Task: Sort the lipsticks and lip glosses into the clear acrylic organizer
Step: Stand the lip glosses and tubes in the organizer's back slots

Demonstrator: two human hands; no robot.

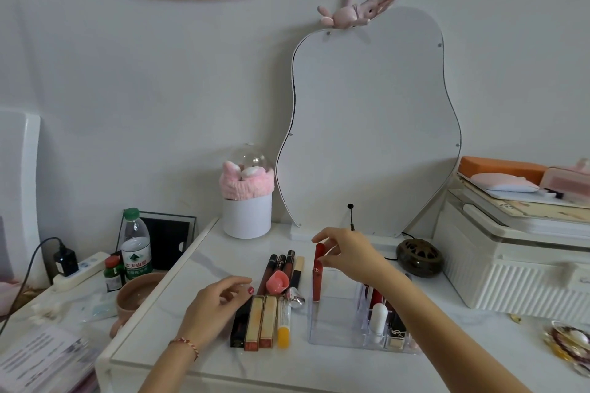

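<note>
Over organizer [332, 322] left wall — right hand [348, 252] prob. pinching red gloss [318, 271].

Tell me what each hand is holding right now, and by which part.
The right hand pinches the red lip gloss tube at its cap end, standing it upright in the clear acrylic organizer. The left hand holds nothing.

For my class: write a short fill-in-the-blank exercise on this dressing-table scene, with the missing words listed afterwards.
1. The right hand holds a ____ lip gloss upright in the clear organizer.
2. The left hand rests beside the tubes lying on the ____.
3. A pink plush ____ sits on top of the mirror.

Missing words: red; table; rabbit
</note>
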